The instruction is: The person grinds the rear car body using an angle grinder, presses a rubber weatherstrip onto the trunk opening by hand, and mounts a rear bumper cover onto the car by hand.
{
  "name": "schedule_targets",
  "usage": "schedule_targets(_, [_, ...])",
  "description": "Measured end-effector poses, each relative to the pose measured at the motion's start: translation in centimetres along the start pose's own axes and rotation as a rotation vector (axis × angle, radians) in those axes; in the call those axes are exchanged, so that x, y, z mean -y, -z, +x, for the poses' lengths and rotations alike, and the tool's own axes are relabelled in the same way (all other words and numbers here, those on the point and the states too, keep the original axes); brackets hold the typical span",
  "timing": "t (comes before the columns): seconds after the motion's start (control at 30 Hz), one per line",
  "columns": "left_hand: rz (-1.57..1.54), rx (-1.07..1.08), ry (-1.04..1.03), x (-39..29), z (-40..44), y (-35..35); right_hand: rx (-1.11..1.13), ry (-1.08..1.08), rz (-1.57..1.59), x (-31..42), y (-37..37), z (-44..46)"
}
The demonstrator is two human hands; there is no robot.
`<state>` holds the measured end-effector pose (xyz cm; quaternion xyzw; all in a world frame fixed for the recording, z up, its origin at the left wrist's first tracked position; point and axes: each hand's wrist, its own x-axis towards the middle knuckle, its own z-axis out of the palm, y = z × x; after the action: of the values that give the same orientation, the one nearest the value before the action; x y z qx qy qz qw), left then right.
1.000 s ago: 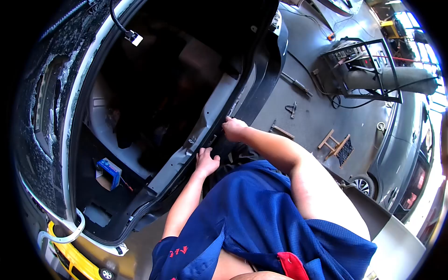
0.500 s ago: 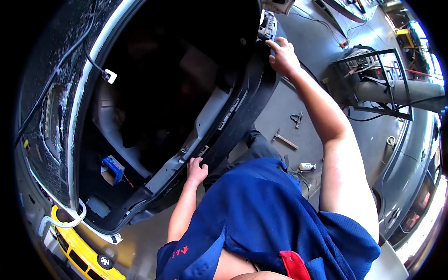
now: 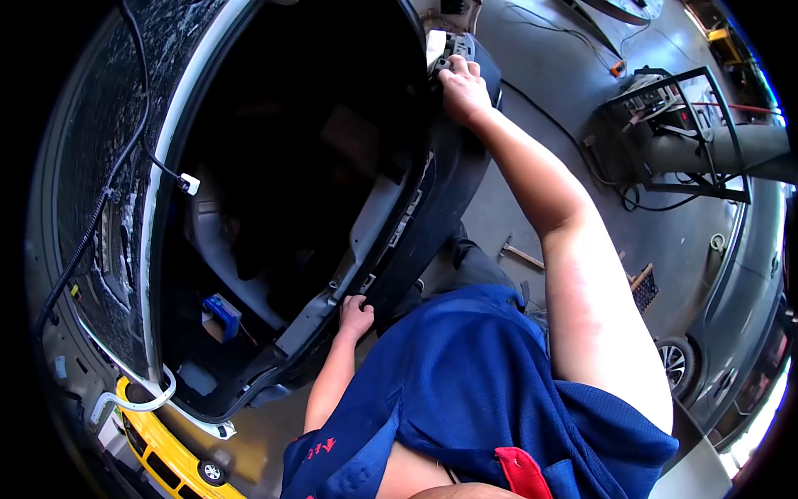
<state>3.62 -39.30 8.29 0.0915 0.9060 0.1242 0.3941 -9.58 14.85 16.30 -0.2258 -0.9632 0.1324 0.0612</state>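
A dark car bumper (image 3: 455,170) runs along the rear edge of an open car trunk (image 3: 366,220). My left hand (image 3: 357,318) has its fingers hooked over the bumper's upper edge, by the lower part of the sill. Farther up, my right hand (image 3: 465,91) is at the bumper's far end with curled fingers, against a light bracket (image 3: 457,43); its fingertips are partly hidden. Inside the trunk lies a blue box (image 3: 222,316). A cable with a white connector (image 3: 189,184) hangs at the opening's left side.
A hammer (image 3: 524,254) lies on the grey floor beyond my leg. A black-framed machine (image 3: 673,125) with cables stands at the right, near another car (image 3: 723,333). A brush-like item (image 3: 643,287) is beside my right arm. At lower left is a yellow car (image 3: 166,457).
My right hand has moved left and its fingers, partly extended before, now curl at the bumper's end. My left hand stays on the bumper edge. The whole view has shifted slightly.
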Motion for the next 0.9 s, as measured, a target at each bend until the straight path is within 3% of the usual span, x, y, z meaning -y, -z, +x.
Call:
schedule_targets(0.3, [-0.003, 0.006, -0.04, 0.6, 0.2, 0.0, -0.014, -0.111, 0.137, 1.1, -1.4, -1.5])
schedule_targets(0.6, [-0.001, 0.033, -0.024, 0.4, 0.2, 0.1, -0.064, 0.059, -0.086, -0.5, -1.4, 0.2])
schedule_targets(0.87, [0.0, 0.005, -0.045, 0.5, -0.2, -0.1, -0.117, 0.125, 0.081, -1.7, -1.4, -2.9])
schedule_targets(0.9, [-0.001, 0.001, -0.048, 0.3, 0.0, -0.1, -0.043, 0.099, 0.082, -1.5, -0.5, -2.7])
